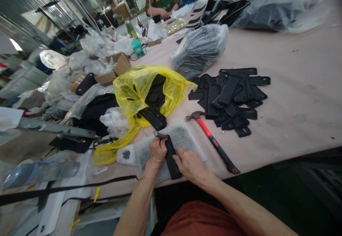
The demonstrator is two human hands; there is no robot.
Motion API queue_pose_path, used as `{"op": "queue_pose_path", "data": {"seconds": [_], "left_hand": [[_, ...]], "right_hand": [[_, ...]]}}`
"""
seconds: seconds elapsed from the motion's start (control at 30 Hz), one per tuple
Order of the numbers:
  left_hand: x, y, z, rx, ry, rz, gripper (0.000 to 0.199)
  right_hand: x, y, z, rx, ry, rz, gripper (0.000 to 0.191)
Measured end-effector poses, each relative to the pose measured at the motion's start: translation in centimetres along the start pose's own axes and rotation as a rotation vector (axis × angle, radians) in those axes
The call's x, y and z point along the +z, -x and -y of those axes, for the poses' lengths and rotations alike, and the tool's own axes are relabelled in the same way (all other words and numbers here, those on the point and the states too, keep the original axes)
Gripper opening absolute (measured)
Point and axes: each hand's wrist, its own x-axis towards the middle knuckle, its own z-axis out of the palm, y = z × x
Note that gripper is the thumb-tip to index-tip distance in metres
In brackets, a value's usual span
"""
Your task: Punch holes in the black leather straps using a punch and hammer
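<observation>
My left hand [157,151] is closed around a short metal rod, apparently a hand punch [159,134], at the upper end of a flat black strip [172,160]. Thumb and fingers of my right hand [192,165] grip the strip's right edge, lower down. Beneath the strip lies a white board [191,138] with a worn, grey-speckled surface. A claw hammer [211,138] with a red and black handle rests on the table to the right of the board. The punch's working tip is hidden by my left hand.
A pile of black strips [232,97] lies beyond the hammer. A yellow plastic bag [125,86] holding more strips stands behind the board. Wrapped grey bundles [200,49] sit farther back. Across the table [294,86] another person [161,0] works. Plastic bags and boxes crowd the left.
</observation>
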Motion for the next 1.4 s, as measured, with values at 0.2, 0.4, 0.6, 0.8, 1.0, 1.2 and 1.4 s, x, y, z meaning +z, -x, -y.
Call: {"op": "queue_pose_path", "data": {"seconds": [0.2,0.4,0.6,0.8,1.0,1.2,1.4], "left_hand": [[-0.4,-0.1,0.4,-0.024,0.069,0.028,0.021],[-0.5,0.0,0.5,0.002,0.058,0.039,0.021],[-0.4,0.0,0.8,-0.006,0.092,0.052,0.020],[-0.6,-0.1,0.9,0.021,0.091,0.077,0.020],[-0.6,-0.1,0.9,0.037,0.053,0.085,0.016],[-0.5,0.0,0.8,0.053,0.034,0.085,0.014],[-0.7,0.1,0.6,0.062,0.065,0.070,0.015]], "right_hand": [[-4.3,-1.6,-7.5,0.175,0.253,-0.385,0.034],[-4.2,-2.0,-10.8,0.239,0.279,-0.212,0.020],[-4.1,-3.2,-10.2,0.449,-0.594,-0.064,0.012],[-4.8,-3.1,-9.9,0.497,-1.026,0.000,0.013],[-5.4,-3.2,-8.6,0.509,-1.037,0.006,0.011],[-12.1,-1.1,-2.5,0.021,-0.726,-0.415,0.023],[-14.8,1.8,1.8,-0.329,0.011,-0.567,0.021]]}}
